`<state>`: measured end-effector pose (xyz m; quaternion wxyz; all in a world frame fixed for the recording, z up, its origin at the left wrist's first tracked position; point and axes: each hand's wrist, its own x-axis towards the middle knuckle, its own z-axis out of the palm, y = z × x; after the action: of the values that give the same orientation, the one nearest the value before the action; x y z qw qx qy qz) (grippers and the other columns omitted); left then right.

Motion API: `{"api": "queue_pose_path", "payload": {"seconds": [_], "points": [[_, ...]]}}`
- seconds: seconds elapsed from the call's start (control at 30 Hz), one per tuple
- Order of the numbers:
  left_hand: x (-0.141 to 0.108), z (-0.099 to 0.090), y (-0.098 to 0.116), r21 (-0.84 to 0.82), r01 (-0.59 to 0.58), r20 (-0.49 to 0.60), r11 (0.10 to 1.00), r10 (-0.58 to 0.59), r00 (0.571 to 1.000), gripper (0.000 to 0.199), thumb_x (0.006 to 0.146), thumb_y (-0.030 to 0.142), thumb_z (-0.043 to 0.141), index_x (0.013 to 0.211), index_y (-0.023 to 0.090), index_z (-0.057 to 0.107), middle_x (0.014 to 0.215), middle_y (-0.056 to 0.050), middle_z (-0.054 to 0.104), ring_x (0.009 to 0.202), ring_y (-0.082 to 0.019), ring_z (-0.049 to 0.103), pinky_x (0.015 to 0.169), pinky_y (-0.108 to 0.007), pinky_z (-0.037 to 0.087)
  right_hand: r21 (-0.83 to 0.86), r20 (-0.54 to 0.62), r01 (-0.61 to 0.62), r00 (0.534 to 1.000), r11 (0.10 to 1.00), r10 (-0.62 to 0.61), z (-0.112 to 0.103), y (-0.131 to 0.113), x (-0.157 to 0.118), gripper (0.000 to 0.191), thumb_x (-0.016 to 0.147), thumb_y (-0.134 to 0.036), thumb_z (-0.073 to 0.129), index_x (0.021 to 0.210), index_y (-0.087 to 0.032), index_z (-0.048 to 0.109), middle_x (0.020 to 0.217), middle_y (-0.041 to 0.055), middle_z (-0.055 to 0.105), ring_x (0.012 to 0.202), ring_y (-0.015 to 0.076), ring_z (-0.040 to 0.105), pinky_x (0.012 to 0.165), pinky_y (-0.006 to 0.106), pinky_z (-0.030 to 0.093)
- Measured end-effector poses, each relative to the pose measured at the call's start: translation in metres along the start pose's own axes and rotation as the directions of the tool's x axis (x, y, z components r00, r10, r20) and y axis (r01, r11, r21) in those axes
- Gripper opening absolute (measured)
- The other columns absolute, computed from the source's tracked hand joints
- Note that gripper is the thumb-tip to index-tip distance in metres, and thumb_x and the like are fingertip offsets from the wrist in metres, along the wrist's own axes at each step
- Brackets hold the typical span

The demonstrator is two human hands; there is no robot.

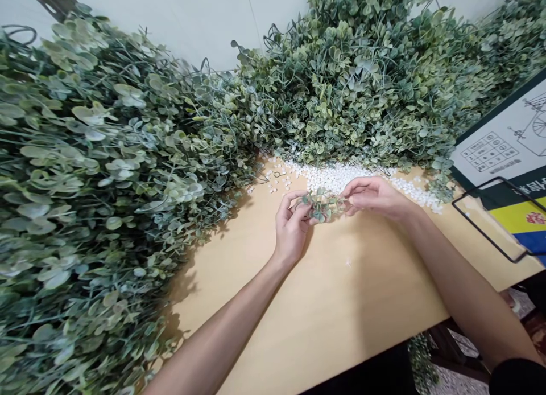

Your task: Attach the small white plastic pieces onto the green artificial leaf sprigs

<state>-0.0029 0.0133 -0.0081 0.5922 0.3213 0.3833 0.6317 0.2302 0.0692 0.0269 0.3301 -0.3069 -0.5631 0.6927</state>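
Note:
Between my two hands, just above the wooden table, is a small sprig of artificial leaves (322,207), green with round leaflets. My left hand (293,221) pinches its left side between thumb and fingers. At its right end my right hand (373,197) has thumb and fingertips pressed together; whatever they grip is too small to make out. Right behind the hands spreads a heap of small white plastic pieces (333,176), some scattered to the left and right.
A large pile of artificial greenery (106,156) covers the left of the table (273,326); another pile (350,93) stands at the back against a pale wall. At the right lean a printed box (503,144) and a black wire frame (486,235).

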Motion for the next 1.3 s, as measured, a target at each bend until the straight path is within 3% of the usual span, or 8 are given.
{"api": "queue_pose_path", "payload": {"seconds": [0.17, 0.37, 0.53, 0.73, 0.93, 1.03, 1.13, 1.3], "points": [[-0.001, 0.001, -0.002, 0.064, -0.069, 0.035, 0.996, 0.067, 0.997, 0.036, 0.081, 0.023, 0.075, 0.115, 0.026, 0.064, 0.072, 0.003, 0.067, 0.067, -0.016, 0.068, 0.069, -0.030, 0.058, -0.063, -0.175, 0.126, 0.975, 0.990, -0.135, -0.006, 0.000, 0.003, 0.029, 0.078, -0.033, 0.094, 0.093, -0.017, 0.075, 0.075, 0.0023, 0.076, 0.056, 0.0129, 0.069, 0.055, 0.024, 0.060], [-0.002, 0.004, 0.001, 0.043, -0.100, 0.026, 0.994, 0.099, 0.995, 0.021, 0.077, 0.018, 0.077, 0.096, 0.022, 0.069, 0.078, 0.001, 0.071, 0.074, -0.014, 0.068, 0.073, -0.027, 0.055, -0.349, -0.047, -0.011, 0.999, 0.937, -0.006, -0.003, -0.006, -0.006, 0.034, 0.069, -0.031, 0.096, 0.092, -0.017, 0.076, 0.082, 0.0041, 0.077, 0.067, 0.0137, 0.069, 0.057, 0.023, 0.057], [-0.003, 0.001, 0.000, 0.044, -0.104, 0.028, 0.994, 0.103, 0.994, 0.019, 0.075, 0.025, 0.084, 0.091, 0.019, 0.076, 0.087, -0.003, 0.074, 0.081, -0.016, 0.070, 0.079, -0.031, 0.058, -0.533, 0.043, -0.031, 0.997, 0.845, 0.064, 0.006, -0.004, -0.007, 0.017, 0.075, -0.024, 0.084, 0.089, -0.016, 0.078, 0.080, 0.0040, 0.076, 0.070, 0.0140, 0.069, 0.064, 0.024, 0.055], [-0.005, 0.001, -0.003, 0.197, -0.166, 0.005, 0.966, 0.169, 0.986, 0.029, 0.074, 0.029, 0.094, 0.076, 0.016, 0.069, 0.073, 0.000, 0.071, 0.067, -0.010, 0.067, 0.069, -0.022, 0.055, -0.576, 0.010, 0.008, 1.000, 0.817, -0.003, 0.004, 0.004, -0.005, 0.011, 0.078, -0.021, 0.078, 0.088, -0.017, 0.075, 0.073, -0.0006, 0.070, 0.064, 0.0121, 0.063, 0.062, 0.023, 0.050], [-0.004, 0.001, -0.004, 0.124, -0.146, 0.000, 0.981, 0.148, 0.989, 0.046, 0.069, 0.028, 0.098, 0.106, 0.021, 0.071, 0.092, 0.000, 0.078, 0.077, -0.013, 0.076, 0.081, -0.029, 0.064, -0.565, 0.029, 0.030, 0.999, 0.824, -0.016, 0.008, 0.008, -0.004, 0.013, 0.078, -0.024, 0.078, 0.089, -0.018, 0.076, 0.078, 0.0004, 0.073, 0.065, 0.0125, 0.065, 0.060, 0.023, 0.050], [-0.004, 0.000, -0.005, 0.138, -0.113, 0.055, 0.984, 0.106, 0.993, 0.040, 0.076, 0.032, 0.094, 0.110, 0.019, 0.076, 0.098, -0.005, 0.079, 0.081, -0.015, 0.077, 0.082, -0.029, 0.063, -0.572, 0.028, 0.046, 0.999, 0.819, -0.036, 0.013, 0.008, -0.004, 0.008, 0.080, -0.022, 0.074, 0.086, -0.017, 0.074, 0.068, -0.0027, 0.066, 0.060, 0.0102, 0.060, 0.058, 0.021, 0.047], [-0.004, -0.002, -0.006, 0.143, -0.097, 0.112, 0.985, 0.082, 0.990, 0.031, 0.079, 0.031, 0.091, 0.105, 0.018, 0.079, 0.096, -0.006, 0.078, 0.084, -0.016, 0.075, 0.084, -0.030, 0.061, -0.542, -0.026, 0.060, 0.996, 0.838, -0.088, 0.014, 0.008, -0.003, 0.007, 0.078, -0.020, 0.075, 0.084, -0.017, 0.071, 0.069, -0.0029, 0.065, 0.059, 0.0086, 0.058, 0.058, 0.021, 0.045], [-0.004, -0.007, -0.007, 0.141, -0.041, 0.174, 0.989, 0.016, 0.985, 0.030, 0.077, 0.022, 0.084, 0.107, 0.021, 0.077, 0.098, -0.004, 0.074, 0.085, -0.018, 0.071, 0.079, -0.031, 0.059, -0.449, -0.188, 0.105, 0.960, 0.887, -0.208, 0.012, 0.002, -0.002, 0.015, 0.075, -0.021, 0.083, 0.085, -0.017, 0.073, 0.082, 0.0031, 0.074, 0.072, 0.0136, 0.067, 0.069, 0.025, 0.054]]}}
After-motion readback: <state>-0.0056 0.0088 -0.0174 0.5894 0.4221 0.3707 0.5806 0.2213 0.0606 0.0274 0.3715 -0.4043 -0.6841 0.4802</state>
